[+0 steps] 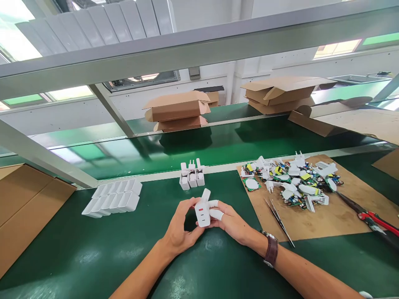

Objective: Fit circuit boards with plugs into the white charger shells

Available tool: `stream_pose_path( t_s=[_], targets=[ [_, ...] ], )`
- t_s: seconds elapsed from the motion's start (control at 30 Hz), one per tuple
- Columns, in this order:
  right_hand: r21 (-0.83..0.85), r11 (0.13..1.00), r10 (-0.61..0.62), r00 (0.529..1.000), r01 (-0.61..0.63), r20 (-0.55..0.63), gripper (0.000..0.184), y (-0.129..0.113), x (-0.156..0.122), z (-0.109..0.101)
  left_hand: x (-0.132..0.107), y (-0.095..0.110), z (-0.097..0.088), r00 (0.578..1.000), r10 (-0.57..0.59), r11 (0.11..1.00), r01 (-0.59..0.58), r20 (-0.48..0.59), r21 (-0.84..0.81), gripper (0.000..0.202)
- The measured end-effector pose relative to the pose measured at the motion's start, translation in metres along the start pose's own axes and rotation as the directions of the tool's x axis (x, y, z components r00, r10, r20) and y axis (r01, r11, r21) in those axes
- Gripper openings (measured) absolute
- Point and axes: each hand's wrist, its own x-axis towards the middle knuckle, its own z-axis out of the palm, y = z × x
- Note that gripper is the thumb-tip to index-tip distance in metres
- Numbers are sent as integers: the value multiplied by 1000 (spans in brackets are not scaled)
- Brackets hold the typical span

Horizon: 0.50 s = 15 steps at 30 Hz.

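Observation:
Between both hands, just above the green table, is a white charger (203, 216) with one red port and two small dark slots facing me. A white flap-like piece (206, 194) sticks up from its top. My left hand (180, 226) is closed on its left side with thumb and fingers. My right hand (230, 222), with white covers on two fingers, grips it from the right. Behind them stand three white chargers (192, 178) in a row, prongs and flaps up. Left of these lie several white open housings (114, 198) in two rows.
On the right, a brown cardboard sheet (260, 216) carries a heap of circuit boards and white parts (293, 178), tweezers (279, 222) and red-handled pliers (368, 216). A cardboard box (28, 211) stands at left. Flattened boxes (177, 109) lie beyond, on the conveyor belt (187, 143).

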Motion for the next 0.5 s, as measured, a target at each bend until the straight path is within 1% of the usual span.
stream_pose_path(
  t_s=[0.17,0.3,0.5],
  targets=[
    [1,1000,18,1000,-18,-9,29,-4,-2,1,3,3,-2,1000,27,999,-27,-3,-27,77],
    [-33,999,26,1000,-26,-12,28,-5,-3,0,1,3,-1,1000,16,998,-16,6,-55,78],
    [-74,996,55,998,-55,-6,28,-2,-3,-2,-1,1,-1,998,-17,998,20,53,-55,76]
  ],
)
